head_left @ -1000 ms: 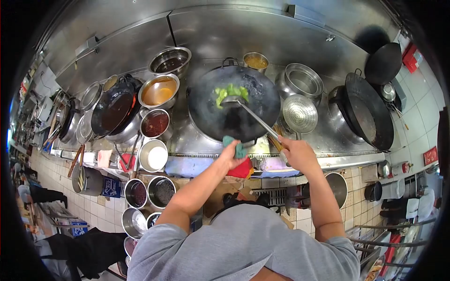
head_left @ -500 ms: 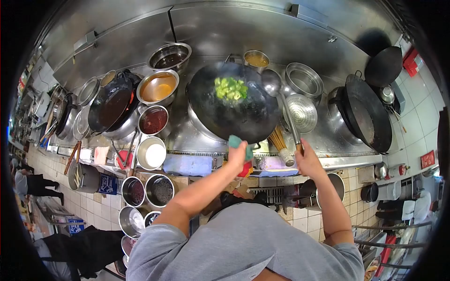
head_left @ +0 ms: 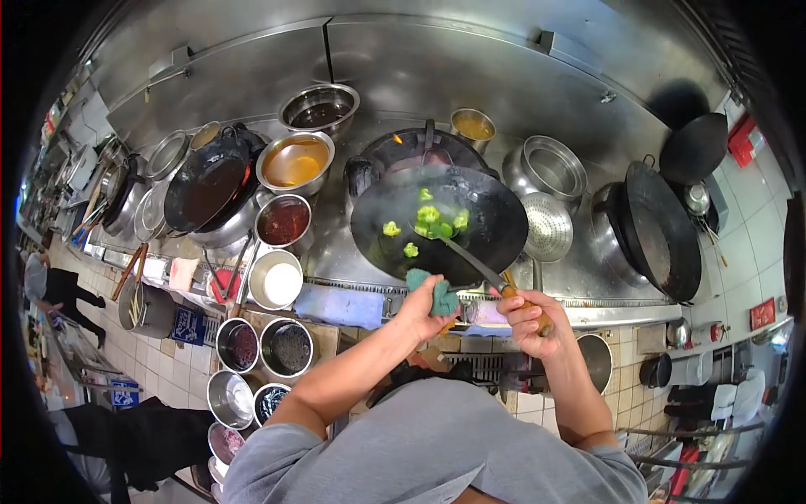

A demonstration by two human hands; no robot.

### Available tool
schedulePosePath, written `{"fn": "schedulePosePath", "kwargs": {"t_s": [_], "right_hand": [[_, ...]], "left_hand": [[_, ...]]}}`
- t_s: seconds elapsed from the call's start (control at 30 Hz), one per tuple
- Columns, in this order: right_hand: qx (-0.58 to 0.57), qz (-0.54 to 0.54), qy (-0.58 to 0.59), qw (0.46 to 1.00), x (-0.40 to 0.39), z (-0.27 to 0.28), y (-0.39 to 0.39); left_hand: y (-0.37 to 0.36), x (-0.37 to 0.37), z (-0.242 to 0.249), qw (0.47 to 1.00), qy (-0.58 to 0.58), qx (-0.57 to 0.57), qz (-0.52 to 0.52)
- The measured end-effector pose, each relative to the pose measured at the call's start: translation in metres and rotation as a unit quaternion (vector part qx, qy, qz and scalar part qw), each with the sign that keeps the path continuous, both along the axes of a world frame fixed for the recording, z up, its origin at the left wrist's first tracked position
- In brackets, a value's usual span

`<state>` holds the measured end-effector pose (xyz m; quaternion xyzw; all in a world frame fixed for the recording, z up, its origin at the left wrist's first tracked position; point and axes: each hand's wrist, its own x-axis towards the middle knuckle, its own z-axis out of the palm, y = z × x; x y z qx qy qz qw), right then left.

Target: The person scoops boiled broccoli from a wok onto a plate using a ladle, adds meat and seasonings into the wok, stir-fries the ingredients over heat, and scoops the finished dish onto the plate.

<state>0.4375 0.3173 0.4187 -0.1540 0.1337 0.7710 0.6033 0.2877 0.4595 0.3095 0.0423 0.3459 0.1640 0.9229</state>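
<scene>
My left hand (head_left: pixel 422 304) grips a green cloth (head_left: pixel 437 291) wrapped on the near handle of a large black wok (head_left: pixel 495 220). The wok is pulled toward me, off its burner, where a flame (head_left: pixel 396 138) shows behind it. Green broccoli pieces (head_left: pixel 426 220) are loose in the wok, some apart from the rest. My right hand (head_left: pixel 527 315) holds the wooden end of a long metal ladle (head_left: pixel 463 256), whose bowl lies among the broccoli.
Steel bowls of orange liquid (head_left: pixel 294 162), red sauce (head_left: pixel 284 220) and white powder (head_left: pixel 276 280) stand to the left. A perforated strainer (head_left: pixel 547 227) and a second black wok (head_left: pixel 663 225) are on the right. A person (head_left: pixel 50 290) stands at far left.
The ladle came from outside the wok's right rim back into the broccoli. The wok slid toward me off the burner, and the broccoli spread from the far side to the middle.
</scene>
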Motion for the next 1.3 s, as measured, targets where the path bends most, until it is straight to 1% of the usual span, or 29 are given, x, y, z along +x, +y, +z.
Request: {"fn": "schedulePosePath", "kwargs": {"t_s": [0.07, 0.1, 0.13, 0.17, 0.23, 0.27, 0.3, 0.33, 0.37, 0.4, 0.47, 0.53, 0.6, 0.63, 0.67, 0.73, 0.77, 0.8, 0.87, 0.9, 0.93, 1.0, 1.07, 1.1, 1.13, 1.2, 1.23, 1.27, 1.3], "right_hand": [[-0.006, -0.043, -0.019, 0.999, -0.002, 0.002, 0.001], [0.011, -0.040, -0.016, 0.999, -0.002, 0.004, 0.005], [0.022, -0.040, -0.025, 0.999, 0.000, 0.008, 0.004], [0.023, -0.030, -0.072, 0.997, 0.002, 0.013, 0.001], [0.020, -0.023, -0.147, 0.989, 0.005, 0.020, -0.010], [0.021, -0.023, -0.147, 0.989, 0.008, 0.024, -0.015], [0.026, -0.015, -0.188, 0.982, 0.010, 0.027, -0.022], [0.029, -0.006, -0.227, 0.974, 0.010, 0.028, -0.030], [-0.002, -0.005, -0.242, 0.970, 0.010, 0.031, -0.036], [0.002, -0.007, -0.246, 0.969, 0.012, 0.030, -0.038], [-0.038, 0.034, -0.282, 0.958, 0.013, 0.023, -0.051], [-0.046, 0.032, -0.258, 0.965, 0.011, 0.015, -0.051], [-0.036, 0.038, -0.181, 0.982, 0.010, 0.006, -0.048], [-0.027, 0.026, -0.154, 0.987, 0.008, 0.005, -0.046], [-0.028, 0.026, -0.155, 0.987, 0.010, 0.002, -0.042], [0.004, -0.002, -0.105, 0.994, 0.017, -0.015, -0.032], [0.033, -0.002, -0.102, 0.994, 0.017, -0.024, -0.022], [0.033, 0.001, -0.101, 0.994, 0.016, -0.030, -0.017], [0.029, -0.047, -0.058, 0.997, 0.013, -0.038, -0.006], [0.041, -0.048, -0.034, 0.997, 0.014, -0.035, -0.005], [0.044, -0.044, -0.037, 0.997, 0.016, -0.033, -0.006], [0.098, -0.044, 0.010, 0.994, 0.021, -0.025, -0.008], [0.095, -0.048, 0.023, 0.994, 0.021, -0.017, -0.017], [0.084, -0.052, 0.003, 0.995, 0.022, -0.010, -0.018], [0.077, -0.056, -0.024, 0.995, 0.027, -0.004, -0.015], [0.088, -0.047, -0.056, 0.993, 0.035, -0.005, -0.022], [0.076, -0.035, -0.100, 0.992, 0.038, -0.009, -0.027], [0.065, -0.021, -0.142, 0.988, 0.042, -0.011, -0.030], [0.049, -0.011, -0.189, 0.981, 0.045, -0.011, -0.031]], "left_hand": [[0.026, 0.019, -0.015, 0.999, 0.024, -0.019, 0.009], [0.032, 0.022, -0.036, 0.999, 0.018, -0.024, 0.015], [0.044, 0.029, -0.030, 1.000, -0.002, -0.016, 0.022], [0.045, 0.029, -0.026, 1.000, -0.001, -0.009, 0.007], [0.020, 0.010, 0.013, 0.999, 0.028, 0.014, -0.022], [0.024, 0.013, 0.011, 0.999, 0.028, 0.015, -0.022], [0.028, 0.017, 0.004, 0.999, 0.029, 0.035, -0.006], [0.030, 0.019, -0.006, 0.998, 0.032, 0.052, 0.009], [0.033, 0.022, -0.018, 0.995, 0.055, 0.084, -0.004], [0.031, 0.023, -0.025, 0.995, 0.050, 0.089, -0.004], [0.003, 0.012, -0.051, 0.972, 0.118, 0.205, -0.005], [-0.021, 0.003, -0.117, 0.931, 0.151, 0.331, 0.037], [-0.041, -0.006, -0.160, 0.910, 0.180, 0.369, 0.063], [-0.043, -0.007, -0.162, 0.911, 0.162, 0.371, 0.076], [-0.044, -0.005, -0.164, 0.912, 0.161, 0.370, 0.077], [-0.035, -0.004, -0.099, 0.950, 0.133, 0.278, 0.054], [-0.022, 0.002, -0.094, 0.972, 0.112, 0.202, 0.038], [-0.008, 0.009, -0.073, 0.986, 0.105, 0.131, 0.025], [0.008, 0.014, -0.041, 0.996, 0.064, 0.060, 0.020], [0.010, 0.014, -0.034, 0.999, 0.024, 0.031, -0.012], [0.010, 0.012, -0.021, 0.999, 0.020, 0.034, -0.008], [0.009, 0.013, 0.002, 0.999, 0.008, 0.014, -0.036], [0.037, 0.031, -0.014, 1.000, 0.009, -0.005, 0.001], [0.046, 0.035, -0.023, 1.000, 0.021, 0.002, 0.009], [0.053, 0.040, -0.021, 0.999, 0.026, 0.012, 0.018], [0.043, 0.037, -0.026, 0.997, 0.029, 0.063, -0.016], [0.040, 0.034, -0.032, 0.995, 0.052, 0.085, -0.018], [0.037, 0.030, -0.037, 0.995, 0.053, 0.082, -0.018], [0.035, 0.026, -0.039, 0.982, 0.094, 0.165, -0.011]]}}
